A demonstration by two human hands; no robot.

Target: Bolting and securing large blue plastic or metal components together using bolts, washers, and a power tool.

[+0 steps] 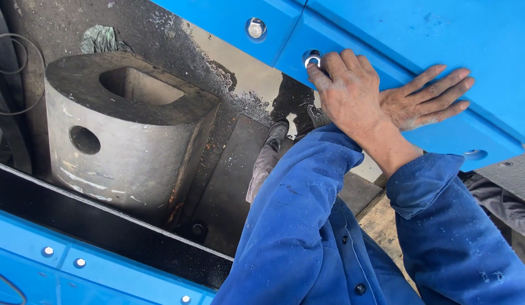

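Observation:
My arms are crossed in blue sleeves. My right hand (348, 90) reaches over my left one, its fingertips closed on a shiny metal fastener (311, 59) that sits in a round recess near the edge of a blue panel (386, 34). My left hand (429, 96) lies flat on the same panel, palm down and fingers spread towards the right. It holds nothing, and its wrist is hidden under my right hand.
A second bolt (256, 28) sits in the neighbouring blue panel, and another recess (475, 153) is lower right. A big grey block (127, 130) with a square cavity and a round hole stands left. A blue bolted panel (65, 265) runs along the bottom left. My shoe (275, 134) rests on dark plates.

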